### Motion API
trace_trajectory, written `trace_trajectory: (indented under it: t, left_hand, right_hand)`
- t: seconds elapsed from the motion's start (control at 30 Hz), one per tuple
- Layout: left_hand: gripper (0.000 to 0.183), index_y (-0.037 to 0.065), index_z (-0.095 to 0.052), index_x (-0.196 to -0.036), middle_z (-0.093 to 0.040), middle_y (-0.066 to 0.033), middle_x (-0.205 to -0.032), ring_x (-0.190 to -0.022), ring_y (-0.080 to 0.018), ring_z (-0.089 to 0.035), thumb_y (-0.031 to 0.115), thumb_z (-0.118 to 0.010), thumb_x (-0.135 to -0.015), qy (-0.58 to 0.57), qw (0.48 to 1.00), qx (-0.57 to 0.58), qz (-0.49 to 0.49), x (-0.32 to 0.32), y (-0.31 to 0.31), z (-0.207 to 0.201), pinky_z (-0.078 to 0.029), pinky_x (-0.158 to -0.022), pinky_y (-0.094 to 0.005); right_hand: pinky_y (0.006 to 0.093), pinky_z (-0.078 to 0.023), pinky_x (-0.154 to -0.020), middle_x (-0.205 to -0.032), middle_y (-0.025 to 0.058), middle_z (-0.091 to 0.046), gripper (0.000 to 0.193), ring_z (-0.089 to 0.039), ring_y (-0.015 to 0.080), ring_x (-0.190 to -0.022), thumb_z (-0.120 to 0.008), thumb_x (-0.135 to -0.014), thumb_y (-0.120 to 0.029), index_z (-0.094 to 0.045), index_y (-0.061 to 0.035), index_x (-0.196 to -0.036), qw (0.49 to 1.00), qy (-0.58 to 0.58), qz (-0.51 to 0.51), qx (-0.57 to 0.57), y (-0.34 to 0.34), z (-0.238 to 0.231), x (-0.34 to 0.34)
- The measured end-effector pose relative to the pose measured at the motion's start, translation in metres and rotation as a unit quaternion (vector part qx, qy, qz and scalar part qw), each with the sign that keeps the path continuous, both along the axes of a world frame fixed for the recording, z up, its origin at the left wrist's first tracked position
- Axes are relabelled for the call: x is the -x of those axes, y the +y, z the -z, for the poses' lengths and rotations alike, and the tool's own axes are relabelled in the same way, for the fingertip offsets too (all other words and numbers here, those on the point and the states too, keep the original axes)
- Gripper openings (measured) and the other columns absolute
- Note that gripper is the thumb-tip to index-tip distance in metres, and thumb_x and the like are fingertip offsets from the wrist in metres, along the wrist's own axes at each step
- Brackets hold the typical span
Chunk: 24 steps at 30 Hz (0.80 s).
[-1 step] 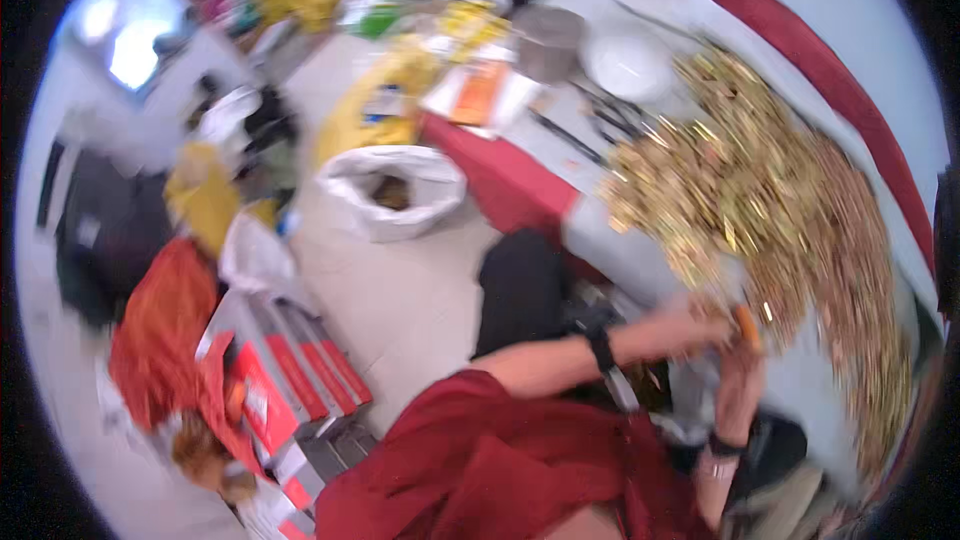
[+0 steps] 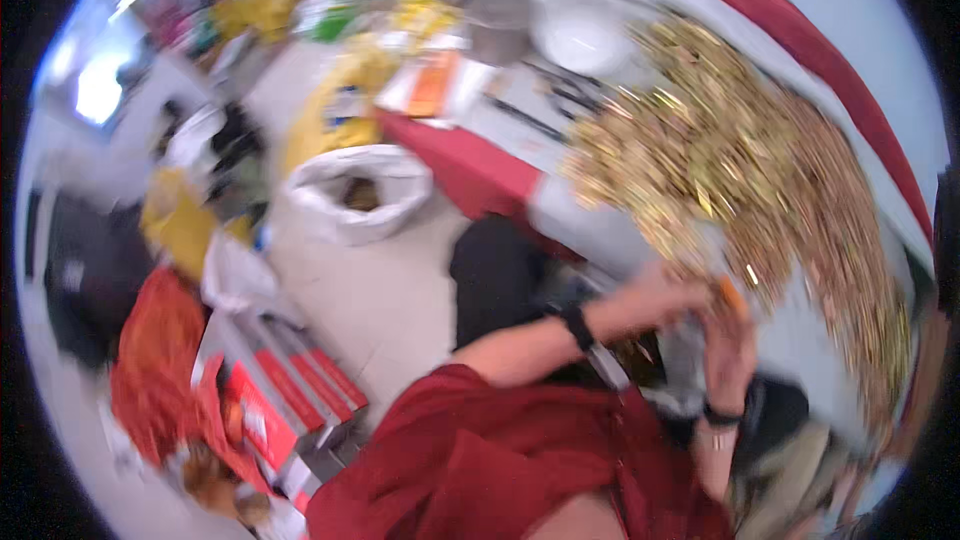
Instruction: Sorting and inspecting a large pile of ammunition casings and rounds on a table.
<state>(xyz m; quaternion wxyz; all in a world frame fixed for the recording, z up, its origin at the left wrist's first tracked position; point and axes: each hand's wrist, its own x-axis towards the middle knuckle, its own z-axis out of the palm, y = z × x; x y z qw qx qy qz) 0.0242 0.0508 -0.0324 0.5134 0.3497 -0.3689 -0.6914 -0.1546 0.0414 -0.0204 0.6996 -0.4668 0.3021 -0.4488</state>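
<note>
My left hand (image 2: 655,302) reaches across from the left and meets my right hand (image 2: 731,360) over the near edge of the low table. A small orange piece (image 2: 733,297), its kind too blurred to tell, shows at the fingertips of my right hand, which is closed on it. The fingers of my left hand are drawn together beside it; what they hold is hidden. Just beyond both hands spreads a large heap of shiny gold-coloured strips (image 2: 690,150). Along its right side lie many thin copper-brown pieces (image 2: 840,210).
Dark tools (image 2: 525,118), a white bowl (image 2: 580,40) and a metal pot (image 2: 500,28) stand on the far part of the table (image 2: 590,240). An open white sack (image 2: 300,195) is on the floor. Red-and-grey boxes (image 2: 300,380) and orange cloth (image 2: 155,370) lie at the left.
The whole view has shifted, so the table, sack and heap sit further left and mostly higher. My hands stay together around the orange piece.
</note>
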Motion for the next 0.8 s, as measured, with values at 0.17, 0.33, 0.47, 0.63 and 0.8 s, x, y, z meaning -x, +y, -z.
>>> trace_trajectory:
  t: [0.17, 0.33, 0.47, 0.63, 0.8]
  left_hand:
    - [0.018, 0.004, -0.062, -0.091, -0.059, 0.0001, -0.062, -0.044, -0.0073, -0.053, 0.018, -0.068, -0.083, -0.01, 0.997, -0.065, -0.033, -0.012, 0.001, -0.005, -0.039, -0.035, -0.0182]
    - [0.015, 0.005, -0.06, -0.09, -0.058, -0.0009, -0.064, -0.043, -0.0074, -0.051, 0.019, -0.066, -0.085, 0.092, 0.993, -0.076, -0.024, -0.007, -0.006, -0.01, -0.035, -0.034, -0.0203]
    - [0.018, 0.004, -0.06, -0.091, -0.06, -0.0025, -0.07, -0.045, -0.0085, -0.051, 0.019, -0.067, -0.085, 0.067, 0.993, -0.083, -0.058, -0.002, -0.008, -0.006, -0.034, -0.034, -0.0206]
    - [0.017, 0.003, -0.06, -0.091, -0.06, -0.0029, -0.066, -0.044, -0.0085, -0.05, 0.019, -0.066, -0.085, 0.09, 0.992, -0.08, -0.045, -0.005, -0.004, -0.001, -0.034, -0.034, -0.021]
    - [0.02, 0.003, -0.059, -0.082, -0.058, -0.0002, -0.063, -0.046, -0.0058, -0.051, 0.019, -0.071, -0.081, -0.166, 0.984, -0.066, 0.019, 0.008, 0.002, -0.011, -0.038, -0.038, -0.0207]
  right_hand:
    - [0.0364, -0.043, -0.087, -0.101, 0.0104, -0.061, 0.047, -0.056, 0.0205, -0.097, -0.031, -0.099, -0.042, -0.056, -0.003, -0.104, 0.998, -0.003, 0.046, -0.041, -0.021, -0.002, -0.017]
    - [0.036, -0.043, -0.085, -0.093, 0.0086, -0.062, 0.056, -0.057, 0.0215, -0.088, -0.028, -0.097, -0.049, -0.059, -0.0026, -0.097, 0.989, -0.059, 0.073, -0.112, -0.021, -0.017, -0.027]
    - [0.0366, -0.039, -0.09, -0.113, 0.0127, -0.06, 0.068, -0.054, 0.023, -0.101, -0.028, -0.095, -0.054, -0.054, 0.0035, -0.12, 0.985, -0.167, -0.03, -0.033, -0.026, 0.026, 0.001]
    - [0.0335, -0.043, -0.082, -0.093, 0.0109, -0.065, 0.067, -0.058, 0.0213, -0.085, -0.028, -0.095, -0.055, -0.063, 0.0009, -0.1, 0.988, -0.072, 0.058, -0.125, -0.017, -0.01, -0.028]
    - [0.0332, -0.044, -0.076, -0.085, 0.0088, -0.065, 0.049, -0.058, 0.017, -0.082, -0.041, -0.096, -0.044, -0.066, -0.0028, -0.095, 0.973, 0.209, 0.092, -0.046, -0.034, 0.003, -0.013]
